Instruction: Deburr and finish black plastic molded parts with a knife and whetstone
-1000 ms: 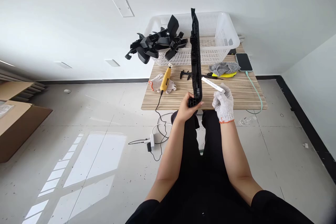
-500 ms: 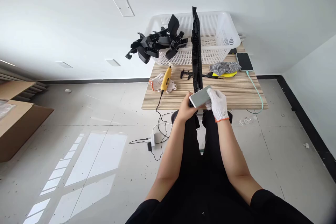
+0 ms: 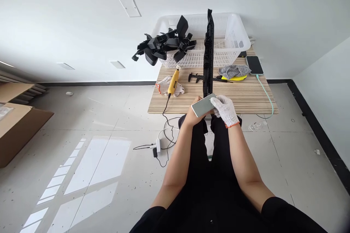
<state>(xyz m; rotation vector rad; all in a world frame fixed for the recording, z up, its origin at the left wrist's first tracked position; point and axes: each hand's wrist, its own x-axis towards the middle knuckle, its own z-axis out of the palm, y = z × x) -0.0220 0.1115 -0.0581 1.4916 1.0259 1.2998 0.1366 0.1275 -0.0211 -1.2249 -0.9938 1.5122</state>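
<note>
Bare left hand (image 3: pixel 193 117): fingers curled, partly hidden. Right hand in white knitted glove (image 3: pixel 224 109), orange cuff edge (image 3: pixel 232 125): back upward, fingers pinched, pointing leftward, near the left. Bare left forearm (image 3: pixel 177 156), bare right forearm (image 3: pixel 242 156): reaching forward, converging.

The strip (image 3: pixel 208 54) looks plastic, the block (image 3: pixel 202 106) smooth and matt, the glove (image 3: pixel 226 110) rough knitted cloth.

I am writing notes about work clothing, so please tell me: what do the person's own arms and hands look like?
The left hand is bare. The right hand wears a white knitted glove with an orange cuff edge. Both forearms are bare below short black sleeves.
</note>
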